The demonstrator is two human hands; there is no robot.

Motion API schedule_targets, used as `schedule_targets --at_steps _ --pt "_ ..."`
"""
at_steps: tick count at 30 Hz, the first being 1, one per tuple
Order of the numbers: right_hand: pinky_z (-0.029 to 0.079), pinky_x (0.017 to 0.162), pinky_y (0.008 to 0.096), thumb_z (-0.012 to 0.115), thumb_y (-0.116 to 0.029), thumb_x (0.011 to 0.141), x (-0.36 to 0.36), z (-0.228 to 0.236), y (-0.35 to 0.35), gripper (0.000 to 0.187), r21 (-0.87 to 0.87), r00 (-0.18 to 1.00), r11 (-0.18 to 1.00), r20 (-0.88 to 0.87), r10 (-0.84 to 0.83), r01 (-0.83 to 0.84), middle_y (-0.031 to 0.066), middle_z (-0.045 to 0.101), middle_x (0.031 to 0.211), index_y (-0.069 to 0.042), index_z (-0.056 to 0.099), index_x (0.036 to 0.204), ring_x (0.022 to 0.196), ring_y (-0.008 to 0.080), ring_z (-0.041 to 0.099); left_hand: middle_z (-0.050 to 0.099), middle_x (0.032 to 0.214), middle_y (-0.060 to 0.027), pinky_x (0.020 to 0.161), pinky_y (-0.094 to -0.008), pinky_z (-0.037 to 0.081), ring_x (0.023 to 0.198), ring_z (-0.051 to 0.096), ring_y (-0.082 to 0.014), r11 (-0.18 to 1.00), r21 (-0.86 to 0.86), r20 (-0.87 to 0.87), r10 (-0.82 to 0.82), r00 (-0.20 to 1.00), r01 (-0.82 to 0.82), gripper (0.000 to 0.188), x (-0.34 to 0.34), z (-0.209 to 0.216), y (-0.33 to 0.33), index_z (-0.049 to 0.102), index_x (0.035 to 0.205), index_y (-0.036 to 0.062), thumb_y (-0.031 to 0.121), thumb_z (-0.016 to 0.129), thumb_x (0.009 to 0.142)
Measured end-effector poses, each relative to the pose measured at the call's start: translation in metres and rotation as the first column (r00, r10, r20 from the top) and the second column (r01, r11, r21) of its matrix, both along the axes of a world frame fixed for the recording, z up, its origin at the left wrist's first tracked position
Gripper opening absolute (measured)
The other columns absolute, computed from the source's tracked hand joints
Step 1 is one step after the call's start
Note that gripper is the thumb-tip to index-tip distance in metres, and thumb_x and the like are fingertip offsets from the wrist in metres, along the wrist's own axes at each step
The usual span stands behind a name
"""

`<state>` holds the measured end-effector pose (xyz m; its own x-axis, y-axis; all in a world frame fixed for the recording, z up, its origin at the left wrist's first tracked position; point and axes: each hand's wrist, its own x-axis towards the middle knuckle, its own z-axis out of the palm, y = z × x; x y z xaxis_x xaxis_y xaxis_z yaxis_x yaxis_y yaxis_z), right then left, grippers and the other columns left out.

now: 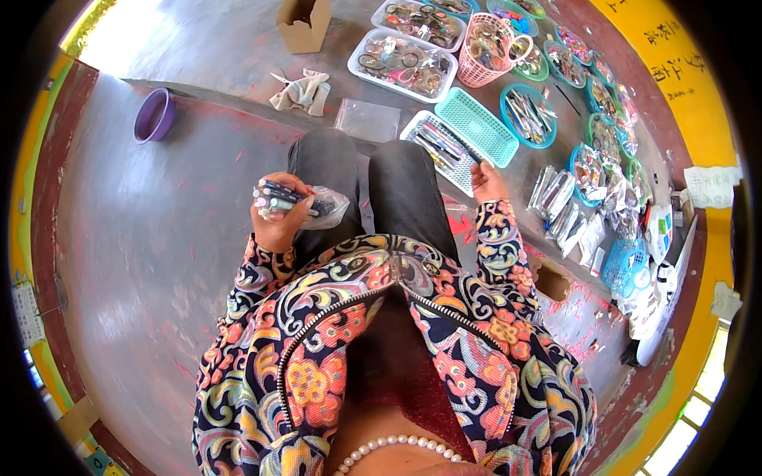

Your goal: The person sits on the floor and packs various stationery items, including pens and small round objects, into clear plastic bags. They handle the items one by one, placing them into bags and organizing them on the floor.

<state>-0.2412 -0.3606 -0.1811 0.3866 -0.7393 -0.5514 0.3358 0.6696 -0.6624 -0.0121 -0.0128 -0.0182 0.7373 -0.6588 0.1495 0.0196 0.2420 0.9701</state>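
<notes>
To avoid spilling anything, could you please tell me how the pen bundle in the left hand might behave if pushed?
The pen bundle would probably splay or slide apart, since no band shows around it. It seems stiff lengthwise, looking straight, and might roll if loosened, as the visible ends look round.

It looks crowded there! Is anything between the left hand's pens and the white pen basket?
Yes: seen from above, the clear bag and dark-trousered knees lie between the pens in the left hand and the white pen basket.
</notes>
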Motion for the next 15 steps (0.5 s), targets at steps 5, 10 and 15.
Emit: schedule_targets --at_steps 5,10,15 --pt "0.049 0.051 0.0220 0.057 -0.003 0.081 0.000 -0.055 0.004 0.015 0.109 0.996 0.994 -0.084 -0.017 0.026 0.0106 0.058 0.083 0.000 0.052 0.094 0.067 0.0219 0.060 0.054 0.084 -0.0085 0.081 -0.0342 0.046 0.081 0.056 -0.0172 0.999 -0.034 -0.005 0.005 1.000 -0.005 0.032 0.000 0.003 -0.001 0.046 0.097 0.0018 -0.011 0.060 0.071" --pt "0.048 0.050 0.0235 0.051 -0.003 0.082 0.021 -0.067 -0.021 0.015 0.089 0.995 0.995 -0.080 0.057 -0.050 0.0148 0.057 0.084 0.000 0.050 0.097 0.065 0.0209 0.060 0.055 0.085 -0.0094 0.082 -0.0351 0.045 0.082 0.056 -0.0182 0.999 -0.053 -0.075 -0.012 0.997 0.008 0.032 0.000 0.000 0.002 0.045 0.097 0.0021 -0.012 0.059 0.071" --pt "0.047 0.048 0.0243 0.048 -0.002 0.083 0.028 -0.075 -0.048 0.015 0.126 0.968 0.992 -0.247 0.043 -0.012 0.0176 0.058 0.081 -0.001 0.046 0.097 0.064 0.0203 0.059 0.056 0.086 -0.0102 0.082 -0.0352 0.045 0.083 0.056 -0.0191 0.999 -0.048 -0.064 -0.011 0.998 0.008 0.033 0.000 0.000 -0.001 0.046 0.097 0.0017 -0.011 0.060 0.070"
